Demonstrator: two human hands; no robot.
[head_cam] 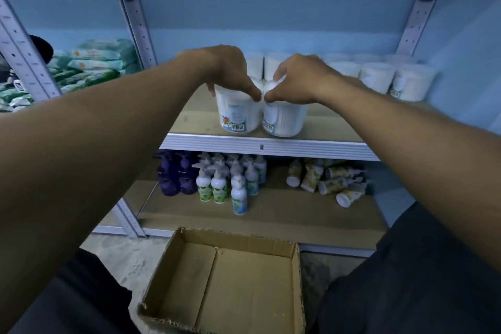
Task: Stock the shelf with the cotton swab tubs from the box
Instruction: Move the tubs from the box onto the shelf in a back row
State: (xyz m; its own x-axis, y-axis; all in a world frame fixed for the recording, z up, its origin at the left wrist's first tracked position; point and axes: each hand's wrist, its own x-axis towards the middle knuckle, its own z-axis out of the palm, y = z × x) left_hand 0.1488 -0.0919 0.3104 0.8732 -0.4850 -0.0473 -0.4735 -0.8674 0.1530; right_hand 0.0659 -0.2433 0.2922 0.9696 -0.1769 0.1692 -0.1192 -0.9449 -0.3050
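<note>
Head view: tubs (pixel 238 114) upright, side-by-side.

The shelf (pixel 267 142) carried two tubs (pixel 237 114) under the hands (pixel 230 73), and more tubs (pixel 376 76) behind them.

Single head-worn wide-angle view, looking forward and down at a shelf unit (pixel 267 145) close ahead. Both forearms enter from the lower corners, at 8 and 4 o'clock, and meet near centre frame. The upper board sits at centre, the lower board beneath it toward 6 o'clock, an open cardboard box (pixel 225 279) at 6 o'clock nearest the lens. Edges bow, probably from lens distortion. No second view shares the scene.
</note>
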